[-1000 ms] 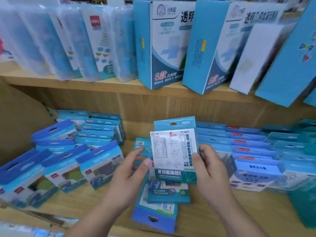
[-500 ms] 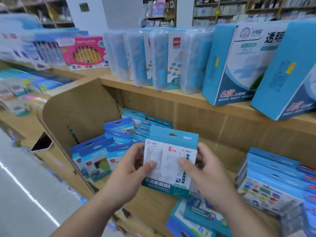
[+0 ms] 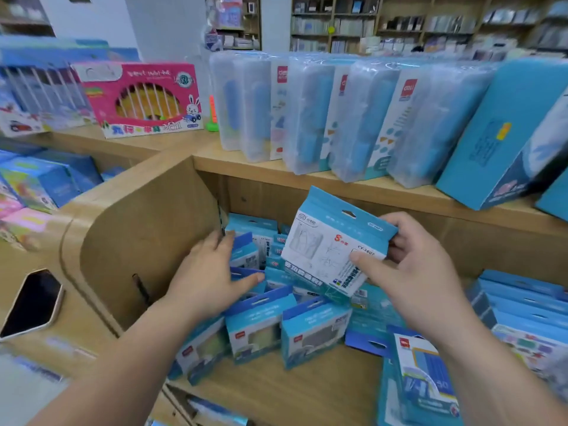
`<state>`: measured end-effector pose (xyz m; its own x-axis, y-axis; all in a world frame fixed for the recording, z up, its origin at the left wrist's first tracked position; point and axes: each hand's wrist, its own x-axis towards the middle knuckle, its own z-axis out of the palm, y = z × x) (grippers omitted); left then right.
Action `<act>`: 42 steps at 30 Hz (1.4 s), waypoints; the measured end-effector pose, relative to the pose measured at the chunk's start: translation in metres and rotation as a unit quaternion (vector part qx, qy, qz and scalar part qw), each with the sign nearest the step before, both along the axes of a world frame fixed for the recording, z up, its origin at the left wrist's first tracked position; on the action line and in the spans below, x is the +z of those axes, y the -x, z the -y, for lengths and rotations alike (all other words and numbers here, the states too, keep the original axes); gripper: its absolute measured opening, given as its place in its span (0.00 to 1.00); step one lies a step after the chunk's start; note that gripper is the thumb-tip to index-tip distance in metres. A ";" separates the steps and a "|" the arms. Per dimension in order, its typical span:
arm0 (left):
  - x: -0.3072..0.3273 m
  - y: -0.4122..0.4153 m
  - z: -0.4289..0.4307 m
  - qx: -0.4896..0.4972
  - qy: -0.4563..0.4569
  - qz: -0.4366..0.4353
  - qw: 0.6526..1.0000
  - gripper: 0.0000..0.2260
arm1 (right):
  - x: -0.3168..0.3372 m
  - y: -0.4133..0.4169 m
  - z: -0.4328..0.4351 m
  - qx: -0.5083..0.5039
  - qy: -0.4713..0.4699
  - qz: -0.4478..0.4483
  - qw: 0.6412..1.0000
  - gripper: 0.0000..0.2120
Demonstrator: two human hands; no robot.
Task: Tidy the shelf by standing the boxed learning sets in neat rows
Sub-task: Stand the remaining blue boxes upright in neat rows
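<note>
Head view, nearest first: a front row (image 3: pixel 255 330) of 3 stands on the shelf (image 3: pixel 292 395), but loose packs (image 3: pixel 421 376) lie flat to its right (plenty left, I'd say). Right hand (image 3: pixel 412 272) pinches a tilted box (image 3: pixel 332 247) above the pile, thumb on its face, fingers curled behind. Left hand (image 3: pixel 209 272), fingers straight and spread, presses the jumbled back boxes (image 3: pixel 255 229).
</note>
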<state>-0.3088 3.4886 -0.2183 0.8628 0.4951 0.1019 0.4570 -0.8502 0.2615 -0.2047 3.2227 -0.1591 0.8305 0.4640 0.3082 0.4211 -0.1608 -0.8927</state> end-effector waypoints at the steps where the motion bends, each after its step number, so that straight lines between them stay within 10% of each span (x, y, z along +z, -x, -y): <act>1: -0.005 -0.002 -0.004 -0.001 0.003 -0.021 1.000 0.51 | 0.001 0.003 -0.006 -0.005 0.003 0.009 1.000 0.15; 13: -0.004 0.006 0.002 -0.061 -0.043 -0.039 0.996 0.52 | -0.002 0.001 -0.109 0.013 0.074 0.176 0.982 0.15; 29: -0.008 0.007 -0.010 -0.065 -0.018 0.041 0.997 0.45 | -0.043 -0.047 -0.173 0.018 0.161 0.078 0.984 0.17; 42: -0.004 -0.002 -0.012 -0.062 0.023 -0.066 0.996 0.56 | -0.059 -0.061 -0.185 -0.002 0.408 0.214 0.887 0.14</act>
